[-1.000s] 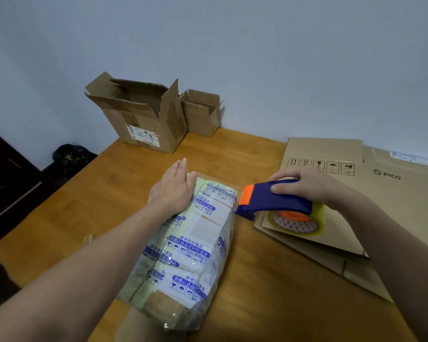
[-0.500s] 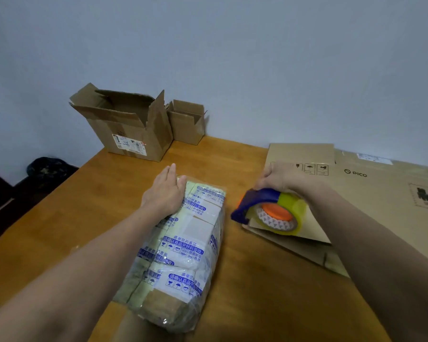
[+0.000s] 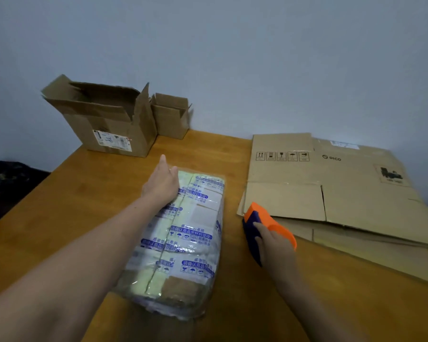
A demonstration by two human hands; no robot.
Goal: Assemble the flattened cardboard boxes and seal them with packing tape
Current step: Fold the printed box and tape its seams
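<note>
Wooden table against pale wall; dark heap left of it.

A single wide-angle camera on the person's head looks forward and down across the table to the wall behind. It sits close: both forearms enter from the bottom edge, with the left hand and the right hand, gripping the tape dispenser, mid-frame.

The wrapped bundle lies on the table under my left hand. Flattened boxes lie to its right, with the tape dispenser in my right hand between them. Behind, at left, stands the large open box, the small open box on its right.
</note>
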